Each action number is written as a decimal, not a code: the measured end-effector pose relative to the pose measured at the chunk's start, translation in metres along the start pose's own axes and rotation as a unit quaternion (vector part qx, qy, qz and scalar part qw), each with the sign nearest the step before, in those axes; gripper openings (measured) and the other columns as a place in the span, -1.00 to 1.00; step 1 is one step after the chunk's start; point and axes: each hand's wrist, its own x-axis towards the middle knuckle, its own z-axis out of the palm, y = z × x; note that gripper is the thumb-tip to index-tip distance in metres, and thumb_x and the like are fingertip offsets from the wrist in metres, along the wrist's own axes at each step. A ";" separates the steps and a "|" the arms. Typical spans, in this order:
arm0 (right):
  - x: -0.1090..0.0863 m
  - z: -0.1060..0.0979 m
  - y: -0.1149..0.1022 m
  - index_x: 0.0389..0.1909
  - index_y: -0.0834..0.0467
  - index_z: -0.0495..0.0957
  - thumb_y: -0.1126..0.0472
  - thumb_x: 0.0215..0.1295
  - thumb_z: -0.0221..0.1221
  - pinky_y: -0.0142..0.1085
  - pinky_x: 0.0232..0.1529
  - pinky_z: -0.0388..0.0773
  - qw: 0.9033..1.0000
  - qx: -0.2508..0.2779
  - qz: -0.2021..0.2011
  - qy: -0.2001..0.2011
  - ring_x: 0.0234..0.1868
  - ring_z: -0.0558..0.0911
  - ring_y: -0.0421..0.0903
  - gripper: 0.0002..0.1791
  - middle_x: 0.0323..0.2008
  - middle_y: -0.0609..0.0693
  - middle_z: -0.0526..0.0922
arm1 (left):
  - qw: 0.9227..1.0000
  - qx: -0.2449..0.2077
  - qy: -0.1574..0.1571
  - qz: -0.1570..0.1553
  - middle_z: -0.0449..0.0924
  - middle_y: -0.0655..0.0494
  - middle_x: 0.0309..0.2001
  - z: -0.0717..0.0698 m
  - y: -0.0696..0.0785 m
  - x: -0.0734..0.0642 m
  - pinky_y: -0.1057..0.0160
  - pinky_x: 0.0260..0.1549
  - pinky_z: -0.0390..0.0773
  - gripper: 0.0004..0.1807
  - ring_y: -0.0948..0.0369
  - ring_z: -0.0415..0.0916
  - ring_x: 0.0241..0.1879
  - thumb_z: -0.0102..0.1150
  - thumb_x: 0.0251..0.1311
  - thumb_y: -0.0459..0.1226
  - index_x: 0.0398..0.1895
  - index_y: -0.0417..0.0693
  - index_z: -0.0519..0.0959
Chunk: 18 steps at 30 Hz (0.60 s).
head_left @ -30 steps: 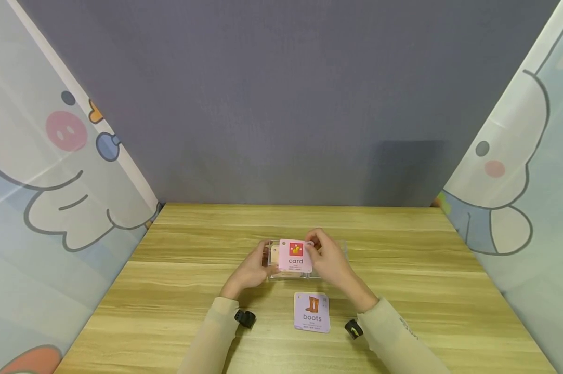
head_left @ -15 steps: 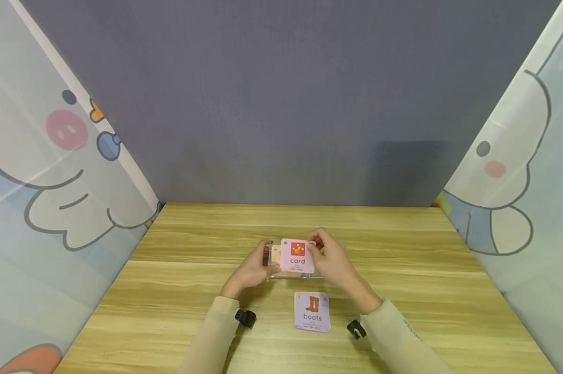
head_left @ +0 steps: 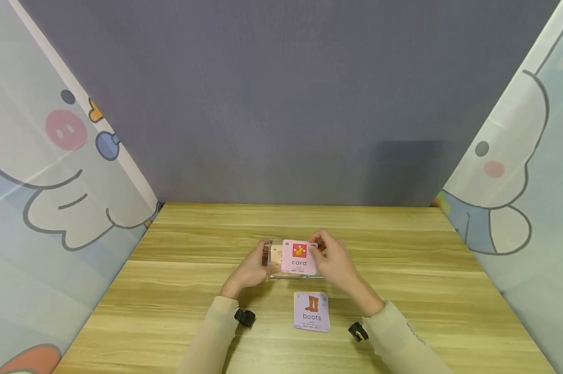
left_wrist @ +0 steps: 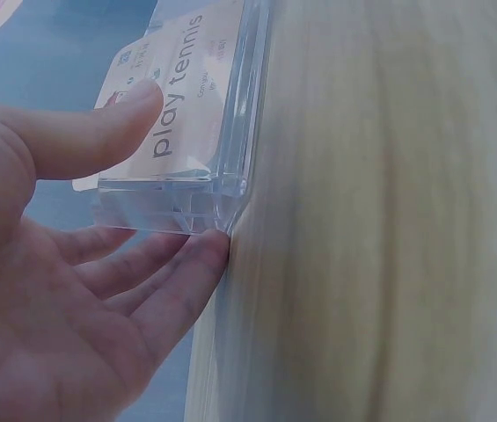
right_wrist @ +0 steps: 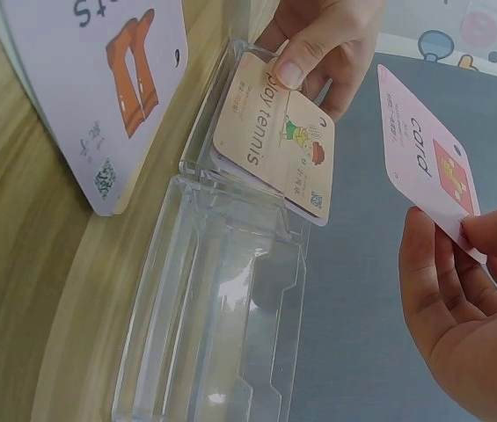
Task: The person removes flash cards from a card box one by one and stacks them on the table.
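Grey backdrop: Nothing is seen to shift here; the far side of the bench is closed off by it.
Bench: The striped wood is left undisturbed.
Clear box: It is kept where it was a second ago, set lengthwise across the bench. Two compartments are shown; cards are held at the left one, and the clear floor is seen in the right one.
Left grip: The box's left end is held, with the thumb laid over the tennis card and the fingers set against the end wall. No change is noted, so the box is judged to be steadied.
Right grip: One corner of the pink card is pinched, the thumb and fingers narrowed onto it. A slight drift rightward is made, and the card is carried along.
Boots pile: It is left lying between the box and the near edge, touched by neither hand.
Tennis card: It is placed uppermost at the left compartment, a pale edge shown beneath. A little more of it is uncovered in the head view as the pink card is moved.
Pink card: It is held tilted above the box, apart from it, and is shifted slightly right and nearer. The handling is judged to be midway, the card being neither settled nor let go.
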 end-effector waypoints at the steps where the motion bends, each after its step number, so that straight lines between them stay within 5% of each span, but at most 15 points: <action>1: 0.000 0.000 0.000 -0.16 0.20 0.55 0.48 0.33 0.21 -0.34 -0.36 0.58 1.000 0.000 -0.001 0.000 -0.33 0.55 -0.13 -0.84 -0.35 -0.03 0.60 | 1.000 -0.001 -0.001 0.000 0.49 -0.11 0.13 0.000 0.000 0.000 -0.11 0.17 0.49 -0.12 -0.02 0.50 0.11 0.38 0.26 -0.28 0.54 -0.21 0.10; 18: -0.005 0.000 -0.003 -0.16 0.21 0.55 0.50 0.31 0.21 -0.36 -0.37 0.57 1.000 -0.003 0.004 -0.004 -0.34 0.55 -0.14 -0.82 -0.36 -0.04 0.60 | 1.000 -0.002 0.000 -0.002 0.49 -0.12 0.13 -0.001 0.003 -0.001 -0.09 0.14 0.50 -0.15 -0.01 0.50 0.10 0.36 0.26 -0.31 0.52 -0.22 0.12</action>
